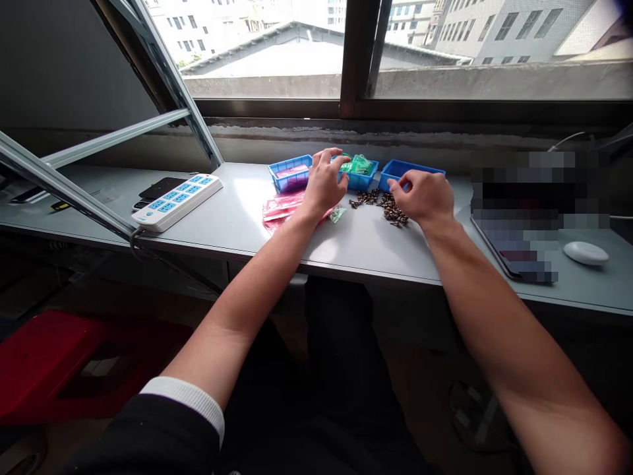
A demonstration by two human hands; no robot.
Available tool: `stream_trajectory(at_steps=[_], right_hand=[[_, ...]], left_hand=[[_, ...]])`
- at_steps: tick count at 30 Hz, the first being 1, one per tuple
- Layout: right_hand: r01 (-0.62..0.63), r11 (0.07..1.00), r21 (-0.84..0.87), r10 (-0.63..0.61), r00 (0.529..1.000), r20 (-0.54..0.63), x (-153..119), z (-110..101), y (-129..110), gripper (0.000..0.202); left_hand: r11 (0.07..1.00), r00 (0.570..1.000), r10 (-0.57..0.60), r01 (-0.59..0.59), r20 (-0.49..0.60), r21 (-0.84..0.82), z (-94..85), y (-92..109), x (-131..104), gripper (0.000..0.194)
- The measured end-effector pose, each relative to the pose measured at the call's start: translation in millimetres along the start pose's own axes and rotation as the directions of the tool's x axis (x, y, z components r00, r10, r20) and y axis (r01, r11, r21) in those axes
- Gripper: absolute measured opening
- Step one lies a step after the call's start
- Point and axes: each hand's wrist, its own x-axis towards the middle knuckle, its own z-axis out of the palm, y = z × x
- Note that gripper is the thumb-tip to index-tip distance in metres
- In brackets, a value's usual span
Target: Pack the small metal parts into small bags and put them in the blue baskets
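My left hand (325,179) is over the near left side of the middle blue basket (362,181), its fingers curved and apart with nothing visible between them. Green pieces in clear wrapping (360,164) fill that basket. Pink plastic bags (281,208) lie in a stack below and left of this hand, beside a small clear-green packet (337,214). My right hand (426,196) is closed, thumb against fingers, just right of a pile of small dark brown screw-like pieces (393,210). Whatever it may pinch is too small to make out.
A left blue basket (275,179) holds pink bags; a right blue basket (413,166) stands behind my right hand. A white power strip (178,203) and a metal ladder frame (173,72) are leftward. Rightward are a tablet-like device (509,254) and a white oval object (586,253).
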Motion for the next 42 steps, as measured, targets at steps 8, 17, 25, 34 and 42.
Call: stream_trajectory(at_steps=[8, 17, 25, 34, 42], right_hand=[[0.067, 0.976, -0.205, -0.009, 0.962, 0.273, -4, 9, -2, 0.042], [0.280, 0.955, -0.100, -0.238, 0.922, 0.306, -4, 11, -7, 0.027], [0.284, 0.959, -0.021, -0.266, 0.921, 0.284, -1, 15, -2, 0.025], [0.270, 0.962, 0.032, -0.270, 0.932, 0.241, -1, 18, 2, 0.028], [0.201, 0.976, 0.079, -0.214, 0.955, 0.206, 0, 20, 2, 0.022]], left_hand=[[0.999, 0.998, 0.038, -0.037, 0.055, -0.020, 2.2, 16, -9, 0.045], [0.997, 0.994, 0.076, -0.077, 0.083, 0.010, 5.6, 20, -13, 0.043], [0.986, 0.976, 0.169, -0.167, 0.138, -0.025, 18.8, 13, -14, 0.043], [0.968, 0.963, 0.234, -0.244, 0.133, 0.062, 24.7, 4, -17, 0.044], [0.963, 0.957, 0.259, -0.266, 0.134, 0.034, 25.4, 3, -18, 0.043]])
